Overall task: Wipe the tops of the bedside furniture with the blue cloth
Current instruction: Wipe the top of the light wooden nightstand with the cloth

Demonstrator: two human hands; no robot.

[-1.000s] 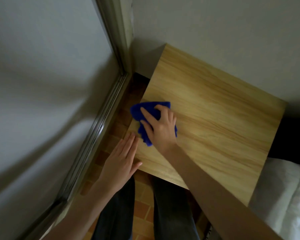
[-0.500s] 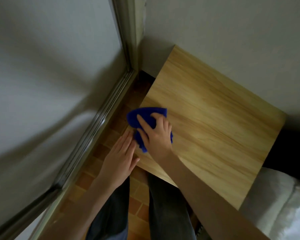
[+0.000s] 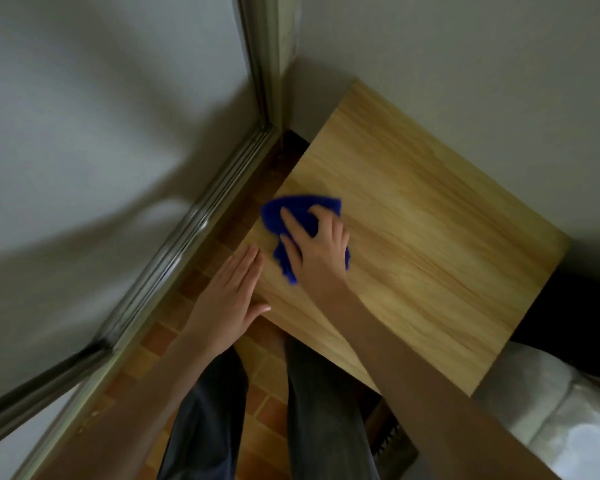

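currently pressing the blue cloth (image 3: 303,216) down by the left edge of the counter (image 3: 430,258), with the right hand (image 3: 321,252) clamped over it, fingers (image 3: 293,225) partly curled to drag it across the wood, and the left hand (image 3: 227,299) laid flat and straight at the near-left corner, probably bracing.

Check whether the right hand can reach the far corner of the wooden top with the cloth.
Probably yes. The right hand holds the blue cloth at the wooden top's left edge, and nothing lies between it and the far corner by the wall. Only arm length could limit it.
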